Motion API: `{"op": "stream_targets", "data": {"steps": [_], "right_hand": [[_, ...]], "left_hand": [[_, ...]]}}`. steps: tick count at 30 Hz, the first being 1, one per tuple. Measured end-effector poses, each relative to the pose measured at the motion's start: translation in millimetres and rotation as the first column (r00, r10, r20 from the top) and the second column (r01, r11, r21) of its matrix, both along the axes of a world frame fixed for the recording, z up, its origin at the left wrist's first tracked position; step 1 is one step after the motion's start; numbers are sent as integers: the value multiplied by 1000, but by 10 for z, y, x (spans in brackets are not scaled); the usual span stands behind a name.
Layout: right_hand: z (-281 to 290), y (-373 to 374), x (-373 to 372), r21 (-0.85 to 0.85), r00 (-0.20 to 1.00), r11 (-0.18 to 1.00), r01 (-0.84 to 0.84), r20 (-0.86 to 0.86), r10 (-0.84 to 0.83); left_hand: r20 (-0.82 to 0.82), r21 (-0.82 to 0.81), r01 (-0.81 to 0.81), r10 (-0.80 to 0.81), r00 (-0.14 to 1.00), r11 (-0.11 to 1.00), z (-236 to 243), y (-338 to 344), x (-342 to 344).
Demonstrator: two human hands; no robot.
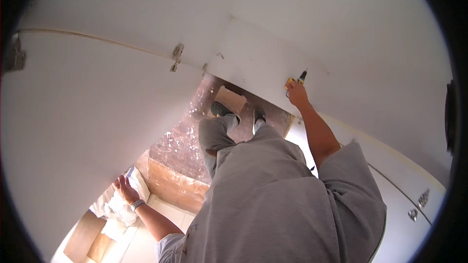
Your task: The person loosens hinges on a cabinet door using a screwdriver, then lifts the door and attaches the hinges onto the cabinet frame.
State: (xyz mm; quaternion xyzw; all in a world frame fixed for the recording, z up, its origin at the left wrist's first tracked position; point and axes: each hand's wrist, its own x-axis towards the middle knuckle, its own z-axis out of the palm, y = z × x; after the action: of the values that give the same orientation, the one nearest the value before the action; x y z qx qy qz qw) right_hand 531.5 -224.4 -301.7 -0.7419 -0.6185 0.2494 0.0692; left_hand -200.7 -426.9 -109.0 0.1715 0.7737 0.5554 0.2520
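Note:
In my right hand (297,94) is a small yellow-and-black power drill (302,77), its thin bit pointing up near a white panel (263,53). My fingers wrap round its body, which is partly hidden by them. At the lower left, my left hand (126,192), with a metal watch at the wrist, grips the edge of a large white cabinet door (87,117). Fingertips show along that edge, and part of the grip is hard to make out. A metal hinge (176,57) is fixed at the door's upper edge, far from both hands.
My shoes (222,109) stand on a brown, paint-spotted floor (178,141), beside a flat tan piece (230,99). White plastic bags (124,204) lie below my left hand, near a brown board (175,185). Cabinet fronts with shiny knobs (413,215) are at the right.

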Motion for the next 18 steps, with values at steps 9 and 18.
{"op": "stream_targets", "data": {"steps": [9,18], "right_hand": [[-1558,-850,809,-269,988,951,154,24,-153],[-1941,-2300,1407,-389,984,909,148,151,-95]], "left_hand": [[447,-90,64,-17,895,994,-2452,-843,1178],[214,-422,555,-516,829,717,-2154,-290,2199]]}}
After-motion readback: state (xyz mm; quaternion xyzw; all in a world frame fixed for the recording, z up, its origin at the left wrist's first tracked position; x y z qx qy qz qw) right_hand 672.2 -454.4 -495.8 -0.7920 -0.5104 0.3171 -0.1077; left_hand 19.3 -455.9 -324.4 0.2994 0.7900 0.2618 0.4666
